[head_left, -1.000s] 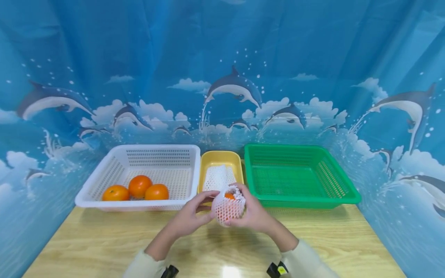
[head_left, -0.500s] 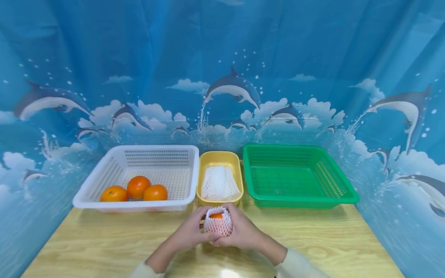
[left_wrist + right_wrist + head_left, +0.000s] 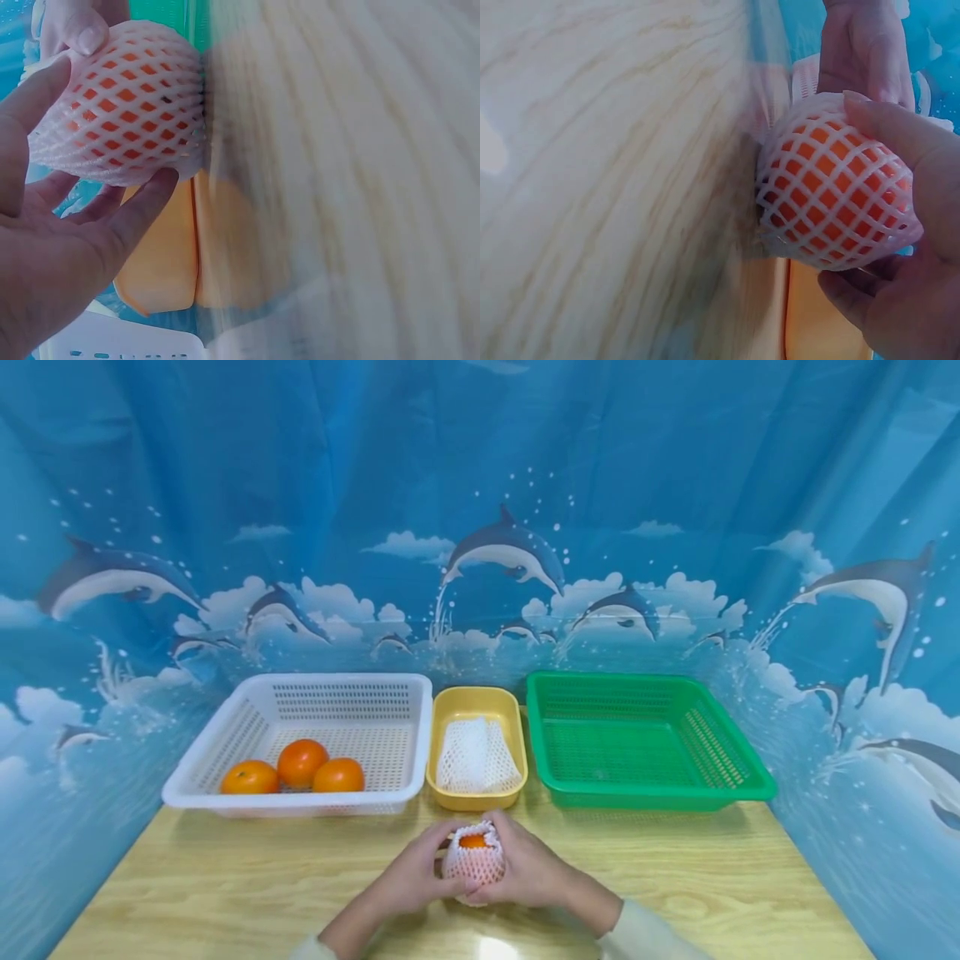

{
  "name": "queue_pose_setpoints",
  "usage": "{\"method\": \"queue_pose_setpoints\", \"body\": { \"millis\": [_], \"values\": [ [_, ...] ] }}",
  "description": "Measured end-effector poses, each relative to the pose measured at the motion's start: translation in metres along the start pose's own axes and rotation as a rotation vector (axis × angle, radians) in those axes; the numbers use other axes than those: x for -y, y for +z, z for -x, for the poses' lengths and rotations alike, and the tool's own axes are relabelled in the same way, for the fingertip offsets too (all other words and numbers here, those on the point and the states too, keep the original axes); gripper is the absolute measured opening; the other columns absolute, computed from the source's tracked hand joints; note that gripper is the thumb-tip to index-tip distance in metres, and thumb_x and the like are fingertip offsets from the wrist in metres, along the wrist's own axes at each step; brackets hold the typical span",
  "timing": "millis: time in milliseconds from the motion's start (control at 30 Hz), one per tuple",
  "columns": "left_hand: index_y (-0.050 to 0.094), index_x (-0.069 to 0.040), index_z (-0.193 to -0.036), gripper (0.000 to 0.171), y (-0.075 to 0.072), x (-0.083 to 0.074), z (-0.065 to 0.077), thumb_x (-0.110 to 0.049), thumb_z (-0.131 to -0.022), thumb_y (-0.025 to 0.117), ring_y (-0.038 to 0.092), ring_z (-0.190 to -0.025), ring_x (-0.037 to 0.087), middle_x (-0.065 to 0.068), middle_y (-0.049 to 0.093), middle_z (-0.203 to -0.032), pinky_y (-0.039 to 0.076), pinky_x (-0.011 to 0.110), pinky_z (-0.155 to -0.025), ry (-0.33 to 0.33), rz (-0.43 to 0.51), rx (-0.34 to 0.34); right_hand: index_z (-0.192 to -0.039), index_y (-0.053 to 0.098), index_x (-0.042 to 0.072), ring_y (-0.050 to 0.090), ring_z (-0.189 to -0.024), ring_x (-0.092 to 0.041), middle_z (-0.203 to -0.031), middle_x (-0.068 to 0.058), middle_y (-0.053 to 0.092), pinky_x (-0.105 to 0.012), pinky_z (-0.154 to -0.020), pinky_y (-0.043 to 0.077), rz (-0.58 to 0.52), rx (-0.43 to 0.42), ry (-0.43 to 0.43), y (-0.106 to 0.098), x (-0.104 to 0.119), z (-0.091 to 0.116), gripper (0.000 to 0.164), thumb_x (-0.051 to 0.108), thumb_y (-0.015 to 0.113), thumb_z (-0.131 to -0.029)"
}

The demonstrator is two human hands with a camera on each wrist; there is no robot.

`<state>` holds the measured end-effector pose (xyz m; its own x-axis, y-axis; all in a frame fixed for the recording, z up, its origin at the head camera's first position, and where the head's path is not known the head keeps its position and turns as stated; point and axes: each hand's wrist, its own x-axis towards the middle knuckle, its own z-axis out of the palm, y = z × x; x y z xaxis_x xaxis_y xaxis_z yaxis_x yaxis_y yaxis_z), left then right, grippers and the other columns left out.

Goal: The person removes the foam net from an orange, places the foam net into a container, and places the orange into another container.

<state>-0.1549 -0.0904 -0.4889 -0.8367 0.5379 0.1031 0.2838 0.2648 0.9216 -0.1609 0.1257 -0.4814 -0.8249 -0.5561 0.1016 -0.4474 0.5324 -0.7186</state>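
Low over the wooden table, in front of the yellow tray, both hands hold an orange in a white foam net [image 3: 477, 865]. The bare top of the orange [image 3: 472, 841] shows through the net's open upper end. My left hand [image 3: 411, 874] grips it from the left, thumb on the near side. From the right, my right hand [image 3: 528, 870] holds it with its thumb across the front. In the left wrist view the foam net [image 3: 135, 97] is stretched round the fruit. The right wrist view shows the netted orange [image 3: 832, 187] close to the tabletop.
Several things stand along the back: a white basket [image 3: 187, 793] with three bare oranges [image 3: 302, 762] at left, a yellow tray [image 3: 517, 727] holding white foam nets [image 3: 477, 760], and a green basket [image 3: 645, 797] at right. A blue dolphin curtain [image 3: 480, 460] hangs behind the table [image 3: 225, 885].
Both hands have brought the netted orange down and towards the person, away from the yellow tray's front. Its tilted open end now points up. The baskets and tray stay put.
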Motion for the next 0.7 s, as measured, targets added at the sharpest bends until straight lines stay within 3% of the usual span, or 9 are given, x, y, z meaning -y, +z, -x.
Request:
{"method": "queue_pose_setpoints", "body": {
  "millis": [100, 200, 367, 533, 700],
  "values": [
    [0.047, -0.009, -0.137, 0.068, 0.000, 0.002, 0.001, -0.020, -0.079, 0.080, 0.051, -0.122, 0.041, 0.019, 0.046, -0.138, 0.054, 0.035, -0.091, -0.002, -0.009, -0.001, -0.128, 0.039, 0.015, 0.058, -0.097, -0.010, -0.113, 0.000, 0.055, -0.025, -0.081, 0.053, -0.004, 0.021, 0.009, -0.002, -0.001, 0.001, 0.084, 0.044, 0.087, -0.066],
    [0.048, -0.010, -0.137, 0.067, 0.000, 0.003, 0.002, -0.023, -0.079, 0.080, 0.052, -0.121, 0.039, 0.018, 0.047, -0.136, 0.053, 0.037, -0.093, 0.001, -0.047, -0.012, -0.140, 0.034, 0.010, 0.058, -0.104, -0.017, -0.121, -0.005, 0.056, -0.035, -0.087, 0.054, -0.007, 0.049, 0.055, -0.005, -0.002, 0.002, 0.098, 0.047, 0.086, -0.066],
    [0.049, -0.004, -0.137, 0.067, 0.000, 0.003, 0.001, -0.027, -0.081, 0.078, 0.049, -0.123, 0.040, 0.023, 0.045, -0.140, 0.051, 0.042, -0.096, 0.028, -0.097, -0.017, -0.152, 0.025, 0.009, 0.057, -0.112, -0.025, -0.131, -0.011, 0.055, -0.047, -0.093, 0.051, -0.029, 0.080, 0.096, -0.009, -0.004, 0.002, 0.113, 0.051, 0.085, -0.066],
    [0.050, -0.003, -0.137, 0.067, 0.001, -0.001, -0.001, -0.030, -0.082, 0.077, 0.052, -0.123, 0.037, 0.021, 0.046, -0.143, 0.052, 0.037, -0.094, 0.011, -0.108, -0.027, -0.141, 0.046, 0.016, 0.060, -0.106, -0.013, -0.122, 0.001, 0.062, -0.034, -0.092, 0.052, -0.087, 0.086, 0.046, -0.014, -0.007, 0.002, 0.086, 0.045, 0.084, -0.070],
    [0.058, -0.007, -0.132, 0.064, 0.001, -0.010, -0.001, -0.042, -0.081, 0.074, 0.060, -0.116, 0.029, 0.009, 0.062, -0.129, 0.052, 0.042, -0.095, -0.007, -0.256, -0.070, -0.132, 0.055, 0.021, 0.060, -0.102, -0.007, -0.115, 0.008, 0.064, -0.029, -0.090, 0.050, -0.107, 0.098, 0.043, -0.017, -0.010, 0.004, 0.067, 0.042, 0.082, -0.074]
  ]
}}
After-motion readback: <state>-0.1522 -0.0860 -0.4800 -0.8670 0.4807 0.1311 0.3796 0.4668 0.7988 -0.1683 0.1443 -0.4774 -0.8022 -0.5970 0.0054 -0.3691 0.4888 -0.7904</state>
